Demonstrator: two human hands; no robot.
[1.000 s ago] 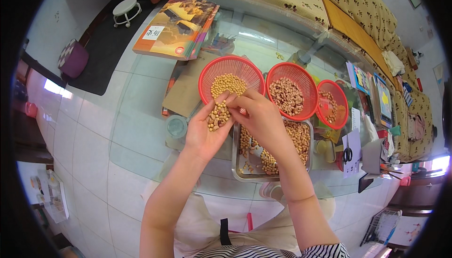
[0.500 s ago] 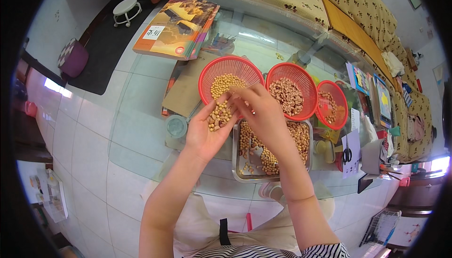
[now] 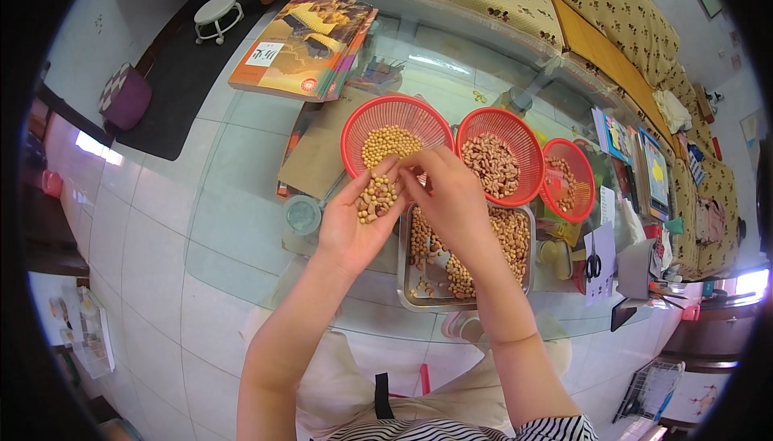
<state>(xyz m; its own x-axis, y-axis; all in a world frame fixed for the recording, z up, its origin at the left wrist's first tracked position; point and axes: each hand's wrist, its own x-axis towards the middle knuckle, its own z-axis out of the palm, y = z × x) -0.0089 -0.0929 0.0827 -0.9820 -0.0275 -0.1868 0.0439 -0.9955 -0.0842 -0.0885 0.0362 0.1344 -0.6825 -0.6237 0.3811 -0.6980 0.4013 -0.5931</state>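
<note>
- Left hand (image 3: 354, 227): palm up, cupped half open, fingers curled slightly; it carries a small heap of mixed beans (image 3: 376, 198) resting on the palm and finger bases
- Right hand (image 3: 452, 199): palm down, fingers drawn together at the tips, pinching at the heap in the left palm; whether a bean sits between the fingertips cannot be told
- Heap position: above the desk (image 3: 241, 199), over the near rim of the leftmost red basket (image 3: 366, 123); its long axis runs from palm toward fingertips, pointing up-right
- Leftmost basket holds pale yellow beans; the middle red basket (image 3: 523, 139) holds speckled beans
- Metal tray (image 3: 403, 276) of mixed beans lies just beneath the right wrist, long axis toward the person
</note>
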